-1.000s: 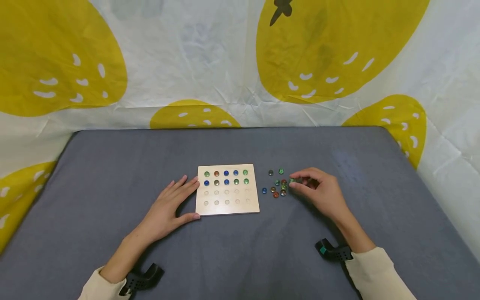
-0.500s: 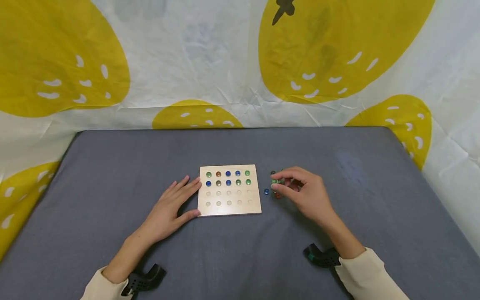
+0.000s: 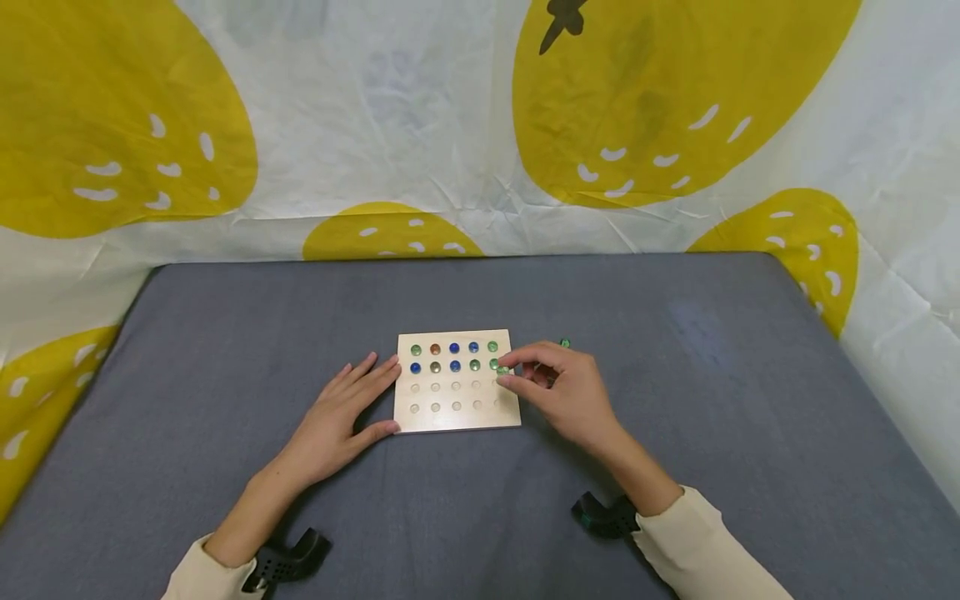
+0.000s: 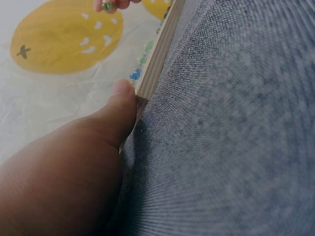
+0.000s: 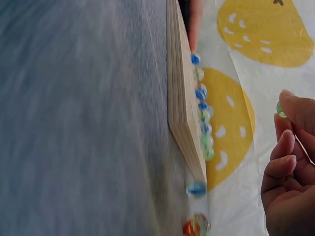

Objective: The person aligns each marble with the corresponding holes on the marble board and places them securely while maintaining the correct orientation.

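A pale wooden board lies on the cloth, with marbles seated in its two far rows and round hollows showing in the two nearer rows. My left hand rests flat beside it, spread fingertips and thumb at its left edge. Between the thumb and index finger of my right hand a green marble is pinched. That hand is held over the board's right edge, near the right end of the second row. One blue marble sits at the left of that row.
Loose marbles lie right of the board, mostly hidden behind my right hand in the head view; one green marble shows past the knuckles. The right wrist view shows a blue marble and an orange-green one there. Grey cloth covers the table.
My right hand has carried the green marble leftward from the loose marbles to above the board's right edge. My left hand has stayed at the board's left edge.
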The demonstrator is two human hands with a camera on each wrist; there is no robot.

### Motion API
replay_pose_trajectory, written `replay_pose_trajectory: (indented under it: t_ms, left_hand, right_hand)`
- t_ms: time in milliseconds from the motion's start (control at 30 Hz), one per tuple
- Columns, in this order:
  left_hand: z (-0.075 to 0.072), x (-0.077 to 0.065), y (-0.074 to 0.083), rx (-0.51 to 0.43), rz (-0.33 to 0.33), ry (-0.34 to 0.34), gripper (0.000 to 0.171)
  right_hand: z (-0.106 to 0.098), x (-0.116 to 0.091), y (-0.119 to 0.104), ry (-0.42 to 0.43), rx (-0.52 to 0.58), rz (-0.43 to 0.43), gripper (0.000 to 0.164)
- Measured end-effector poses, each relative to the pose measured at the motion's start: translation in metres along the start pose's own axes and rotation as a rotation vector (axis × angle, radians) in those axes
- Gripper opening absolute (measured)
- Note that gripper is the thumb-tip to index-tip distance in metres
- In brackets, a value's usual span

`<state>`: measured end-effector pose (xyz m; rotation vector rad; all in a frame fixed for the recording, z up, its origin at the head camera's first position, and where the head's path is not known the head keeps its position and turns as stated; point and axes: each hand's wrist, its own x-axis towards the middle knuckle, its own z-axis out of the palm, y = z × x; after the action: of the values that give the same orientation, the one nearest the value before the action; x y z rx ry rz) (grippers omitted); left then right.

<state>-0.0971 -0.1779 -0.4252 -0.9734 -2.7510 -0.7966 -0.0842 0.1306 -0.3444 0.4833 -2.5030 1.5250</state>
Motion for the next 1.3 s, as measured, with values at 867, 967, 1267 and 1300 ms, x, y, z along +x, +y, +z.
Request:
replay_pose_trajectory:
  t_ms: [867, 967, 1267, 1300]
  left_hand:
    - [0.0, 0.0, -0.001, -0.013, -0.014, -0.005, 0.072]
    - [0.0, 0.001, 0.0, -0.013, -0.013, -0.003, 0.071]
    - [0.001, 0.002, 0.003, -0.01, 0.011, 0.01, 0.069]
    - [0.001, 0.002, 0.003, -0.01, 0.012, 0.011, 0.069]
  right_hand:
    - [0.072, 0.012, 0.011, 0.003, 0.012, -0.085, 0.013]
    - [0.079, 0.014, 0.013, 0.016, -0.012, -0.115, 0.013]
    - [0.098, 0.014, 0.022, 0.023, -0.023, -0.164, 0.012]
    - [0.099, 0.014, 0.023, 0.026, -0.03, -0.171, 0.012]
